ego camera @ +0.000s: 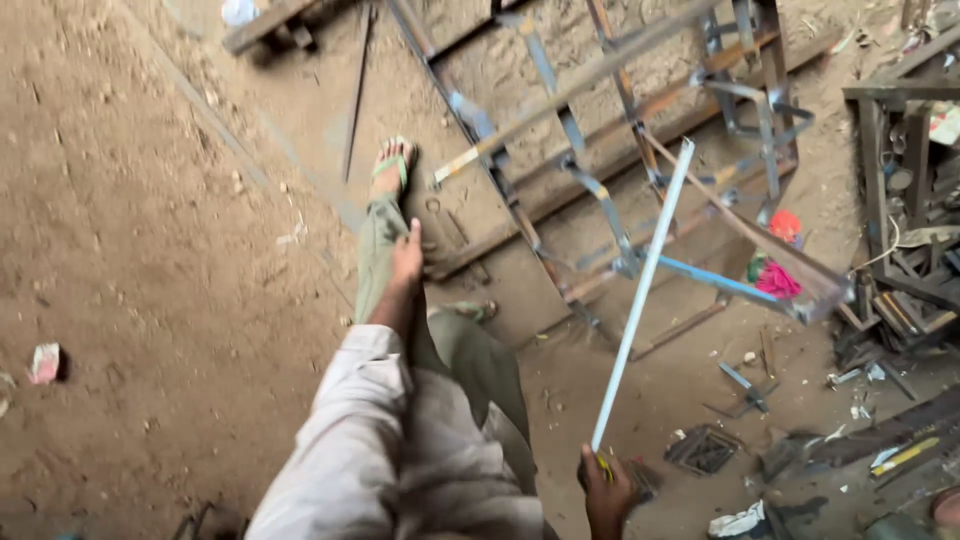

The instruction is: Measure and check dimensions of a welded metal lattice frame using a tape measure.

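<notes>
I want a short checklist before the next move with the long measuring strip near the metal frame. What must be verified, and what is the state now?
1. Right hand grips the strip end: ok.
2. Measuring strip straight, not bent: ok.
3. Far tip of the strip reaches the metal frame: ok, though actual contact cannot be told.
4. Left hand free: ok, it holds nothing and hangs by the leg.
5. Ground near the feet free of scrap: not ok, metal pieces lie about.
6. Foot protection: not ok, open sandal.
</notes>
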